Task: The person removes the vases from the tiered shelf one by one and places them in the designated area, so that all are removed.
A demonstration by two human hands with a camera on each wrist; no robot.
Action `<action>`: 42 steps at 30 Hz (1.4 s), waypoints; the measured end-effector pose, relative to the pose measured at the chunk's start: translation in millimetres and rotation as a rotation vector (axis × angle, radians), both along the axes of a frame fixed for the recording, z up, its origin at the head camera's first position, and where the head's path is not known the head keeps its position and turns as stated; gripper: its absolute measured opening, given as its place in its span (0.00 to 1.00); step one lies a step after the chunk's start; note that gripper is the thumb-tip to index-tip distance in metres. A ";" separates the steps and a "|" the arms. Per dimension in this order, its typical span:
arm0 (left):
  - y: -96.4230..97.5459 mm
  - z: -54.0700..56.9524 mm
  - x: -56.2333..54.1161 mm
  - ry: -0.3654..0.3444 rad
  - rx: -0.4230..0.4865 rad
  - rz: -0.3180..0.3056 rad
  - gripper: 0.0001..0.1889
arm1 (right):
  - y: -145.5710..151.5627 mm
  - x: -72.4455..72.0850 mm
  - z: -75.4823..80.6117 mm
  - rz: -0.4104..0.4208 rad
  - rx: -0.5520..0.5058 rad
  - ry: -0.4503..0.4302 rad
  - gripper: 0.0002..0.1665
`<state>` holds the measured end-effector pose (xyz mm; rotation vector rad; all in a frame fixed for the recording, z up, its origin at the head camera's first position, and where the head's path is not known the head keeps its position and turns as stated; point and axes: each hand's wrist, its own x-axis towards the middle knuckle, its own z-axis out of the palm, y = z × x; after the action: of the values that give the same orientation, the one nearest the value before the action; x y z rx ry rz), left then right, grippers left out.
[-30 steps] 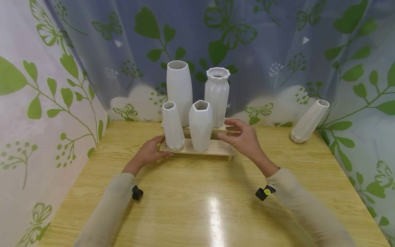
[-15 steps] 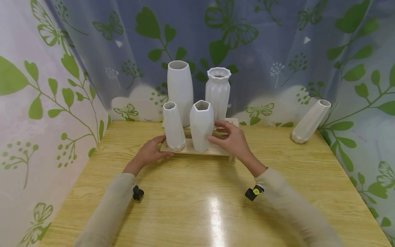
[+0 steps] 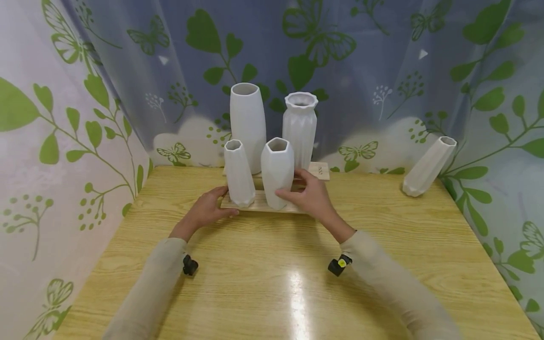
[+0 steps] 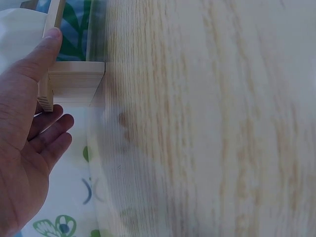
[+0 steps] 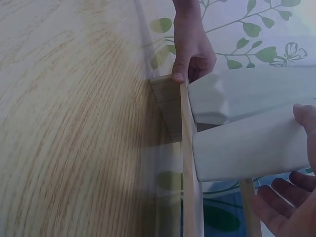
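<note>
A two-step wooden stand [image 3: 320, 170] carries several white vases. My left hand [image 3: 206, 208] grips the left end of its lower step; in the left wrist view the thumb lies along the wood [image 4: 76, 81] and the fingers curl beneath. My right hand [image 3: 314, 196] holds the faceted vase [image 3: 277, 170] on the lower step, its thumb across the front. The right wrist view has that thumb on the faceted vase [image 5: 247, 148], with the other fingers below, some loosely spread. Beside it stands a slim ribbed vase [image 3: 240, 182], near my left hand.
Behind, on the upper step, are a tall smooth vase [image 3: 248, 127] and a pleated vase [image 3: 299, 132] with a scalloped rim. Another slim vase [image 3: 429, 167] is at the table's back right, slanted in this view. A leaf-patterned curtain [image 3: 255, 42] borders the wooden table [image 3: 238, 283].
My right hand has moved left from the stand's right side to the faceted vase and closed around it. The left hand has stayed at the stand's left end.
</note>
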<state>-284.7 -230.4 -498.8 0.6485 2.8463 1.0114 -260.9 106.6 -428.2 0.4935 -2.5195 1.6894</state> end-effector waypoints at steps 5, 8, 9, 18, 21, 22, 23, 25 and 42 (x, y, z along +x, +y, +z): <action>-0.2 0.1 0.1 0.006 0.005 -0.002 0.46 | -5.2 1.3 -1.7 0.002 -0.003 0.022 0.43; -0.3 0.1 0.6 0.011 0.008 -0.002 0.47 | -8.3 2.9 -1.5 -0.003 -0.002 0.030 0.44; -0.3 0.2 0.8 0.011 0.012 -0.004 0.47 | -9.3 3.5 -1.3 -0.005 -0.002 0.031 0.44; -0.3 2.7 2.8 -0.005 0.013 -0.001 0.48 | -16.9 4.4 -4.1 -0.040 0.018 0.046 0.48; 0.3 3.1 2.9 -0.007 0.004 0.004 0.48 | -18.5 3.7 -5.8 -0.053 0.038 0.064 0.49; 0.4 3.1 2.9 -0.007 0.002 0.006 0.48 | -19.1 3.6 -6.0 -0.057 0.044 0.068 0.49; 0.5 2.9 2.9 -0.007 -0.001 0.008 0.48 | -19.5 3.3 -6.5 -0.062 0.051 0.072 0.49; 0.7 2.5 2.7 -0.004 -0.002 0.010 0.48 | -20.1 3.1 -6.8 -0.069 0.058 0.077 0.48; 1.6 -0.5 2.1 0.002 -0.005 0.013 0.48 | -23.3 4.9 -7.5 -0.106 0.059 0.125 0.40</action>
<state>-282.6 -228.8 -499.2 0.6310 2.8575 1.0064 -256.0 83.4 -435.7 0.4467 -2.4660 1.5036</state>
